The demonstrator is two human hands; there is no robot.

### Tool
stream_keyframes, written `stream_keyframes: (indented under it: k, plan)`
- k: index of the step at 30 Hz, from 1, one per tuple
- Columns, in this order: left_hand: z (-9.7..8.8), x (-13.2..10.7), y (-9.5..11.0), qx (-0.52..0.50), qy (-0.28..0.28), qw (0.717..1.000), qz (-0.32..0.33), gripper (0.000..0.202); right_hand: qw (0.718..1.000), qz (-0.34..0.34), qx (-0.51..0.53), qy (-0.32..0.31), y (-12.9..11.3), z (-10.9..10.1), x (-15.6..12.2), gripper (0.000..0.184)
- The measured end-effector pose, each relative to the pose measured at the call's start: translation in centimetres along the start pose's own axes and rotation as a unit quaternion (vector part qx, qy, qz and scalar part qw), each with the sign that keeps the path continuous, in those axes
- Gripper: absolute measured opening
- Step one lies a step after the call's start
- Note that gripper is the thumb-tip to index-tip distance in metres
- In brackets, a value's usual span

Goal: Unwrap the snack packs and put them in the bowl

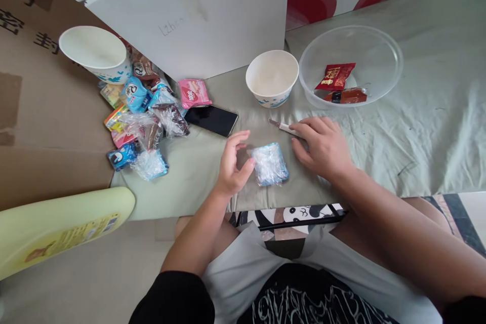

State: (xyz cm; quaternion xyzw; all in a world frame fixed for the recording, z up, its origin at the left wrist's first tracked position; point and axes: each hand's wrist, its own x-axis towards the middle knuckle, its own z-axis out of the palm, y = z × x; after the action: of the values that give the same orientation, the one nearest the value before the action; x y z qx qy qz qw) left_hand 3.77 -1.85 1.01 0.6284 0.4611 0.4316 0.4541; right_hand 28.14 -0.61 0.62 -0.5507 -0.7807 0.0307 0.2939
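Surface: pale green sheet (pixel 417 126), creased, lying under everything; a white box (pixel 190 10) and brown cardboard (pixel 34 121) stand at 11 o'clock.
Left hand (pixel 231 162): fingers curled and apart, thumb tip touching the packet's 9 o'clock edge, nothing clamped.
Right hand (pixel 322 148): palm down, fingers stretched flat and close together, tips resting on the slim tool's near end, not closed round it.
Snack packet (pixel 269 164): blue-edged, in crinkled clear wrap, flat on the sheet between the two hands.
Slim tool (pixel 280 125): pen-like, at 12 o'clock of the packet; its kind cannot be told.
Paper bowl (pixel 271 81): upright, at 12 o'clock of the tool.
Clear plastic bowl (pixel 395 55): just beside the paper bowl at its 3 o'clock, holding a red sachet (pixel 336 76) and a brown sachet (pixel 347 95).
Phone (pixel 211 119): dark, flat, at 11 o'clock of the left hand.
Snack pile (pixel 140 111): at 9 o'clock of the phone, with a second paper bowl (pixel 94 53) at its far end.
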Motion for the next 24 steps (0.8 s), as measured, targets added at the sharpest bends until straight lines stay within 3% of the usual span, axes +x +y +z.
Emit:
stream_keyframes:
  k: [3,5,6,8,12,18,21,24]
  plan:
    - [0.0,0.4,0.1,0.081,-0.117,0.986,0.084,0.064,1.0,-0.016,0.021,0.01,-0.8,0.2,0.1,0.018]
    - [0.0,0.6,0.4,0.121,-0.185,0.972,0.083,0.06,0.999,-0.024,0.041,0.014,-1.2,0.3,0.0,0.016]
    - [0.0,0.7,0.6,0.136,-0.194,0.969,0.072,0.053,0.998,-0.027,0.051,0.015,-1.3,0.4,0.0,0.015]
    - [-0.3,0.8,0.9,0.142,-0.18,0.973,0.041,0.041,0.997,-0.035,0.075,0.009,-1.4,0.6,-0.1,0.015]
    - [-0.9,0.8,1.4,0.114,-0.152,0.982,-0.005,0.036,0.991,-0.054,0.12,-0.023,-1.7,1.0,-0.4,0.015]
    - [-1.3,0.8,1.3,0.121,-0.136,0.983,-0.015,0.022,0.984,-0.056,0.162,-0.038,-2.0,1.4,-0.4,0.02]
    - [-1.3,0.8,0.8,0.079,-0.04,0.995,-0.049,0.017,0.979,-0.06,0.186,-0.058,-2.1,1.1,-0.5,0.021]
    - [-1.2,1.0,0.3,-0.016,0.078,0.99,-0.114,0.029,0.962,-0.11,0.231,-0.094,-2.3,1.0,-0.6,0.03]
